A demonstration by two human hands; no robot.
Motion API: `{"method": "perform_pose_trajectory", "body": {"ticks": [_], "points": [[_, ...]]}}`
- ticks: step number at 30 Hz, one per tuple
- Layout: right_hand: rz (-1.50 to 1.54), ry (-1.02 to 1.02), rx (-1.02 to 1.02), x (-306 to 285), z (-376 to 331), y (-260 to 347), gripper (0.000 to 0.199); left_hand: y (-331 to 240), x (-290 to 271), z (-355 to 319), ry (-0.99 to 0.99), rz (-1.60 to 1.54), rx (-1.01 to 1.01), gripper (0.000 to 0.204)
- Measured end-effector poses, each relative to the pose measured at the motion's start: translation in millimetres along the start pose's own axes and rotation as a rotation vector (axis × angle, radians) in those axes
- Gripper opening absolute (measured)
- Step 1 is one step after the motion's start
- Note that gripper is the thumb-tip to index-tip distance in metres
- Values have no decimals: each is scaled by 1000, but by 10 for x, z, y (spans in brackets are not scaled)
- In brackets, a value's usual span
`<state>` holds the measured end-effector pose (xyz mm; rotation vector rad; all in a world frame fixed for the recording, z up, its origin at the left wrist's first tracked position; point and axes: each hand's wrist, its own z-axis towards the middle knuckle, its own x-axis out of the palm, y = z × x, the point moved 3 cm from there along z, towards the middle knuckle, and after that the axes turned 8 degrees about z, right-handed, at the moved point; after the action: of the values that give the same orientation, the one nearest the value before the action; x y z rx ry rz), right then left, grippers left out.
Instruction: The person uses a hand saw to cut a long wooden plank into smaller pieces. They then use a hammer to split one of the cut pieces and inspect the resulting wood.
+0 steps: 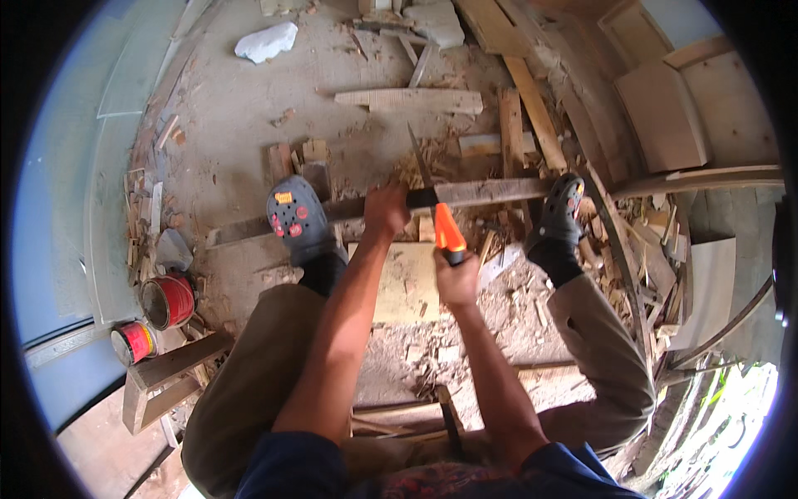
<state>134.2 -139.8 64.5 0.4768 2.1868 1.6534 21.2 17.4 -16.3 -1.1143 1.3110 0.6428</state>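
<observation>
A long wooden beam (490, 191) lies crosswise in front of me, with both my feet on it. My left hand (387, 209) is closed on the beam near its middle, just left of a handsaw (448, 226). My right hand (457, 281) grips the saw's orange and black handle. The narrow blade points away from me and crosses the beam, its tip reaching past the far side. Whether the teeth have cut into the wood cannot be made out. Dark clogs cover my left foot (297, 218) and right foot (559, 212).
A pale board (406, 287) lies under my forearms among wood chips. Farther off are a short plank (411, 101) and a white stone (266, 42). Two red cans (169, 300) stand at the left beside a small wooden frame (158, 387). Scrap wood (652, 249) is heaped at the right.
</observation>
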Motion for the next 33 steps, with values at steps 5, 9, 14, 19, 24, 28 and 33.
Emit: {"method": "perform_pose_trajectory", "body": {"ticks": [5,9,14,19,24,28,33], "points": [[-191,77,188,-766,-1332,106,15,-15,-102,-44,-18,81,51,43],[-238,48,96,-796,-1236,27,17,-54,-39,-45,0,110,-10,46],[-159,-19,-46,-19,-113,-339,20,-4,-8,-13,-153,125,41,48],[-68,46,-101,-134,-195,-626,20,-106,-221,2,-140,96,59,34],[-146,-37,17,-103,-199,185,26,-45,-111,25,-3,119,4,40],[-77,-60,36,-411,-985,846,22,-46,-181,21,-31,151,24,43],[-62,-3,176,-1157,-1863,1194,17,-73,-207,18,127,103,38,68]]}}
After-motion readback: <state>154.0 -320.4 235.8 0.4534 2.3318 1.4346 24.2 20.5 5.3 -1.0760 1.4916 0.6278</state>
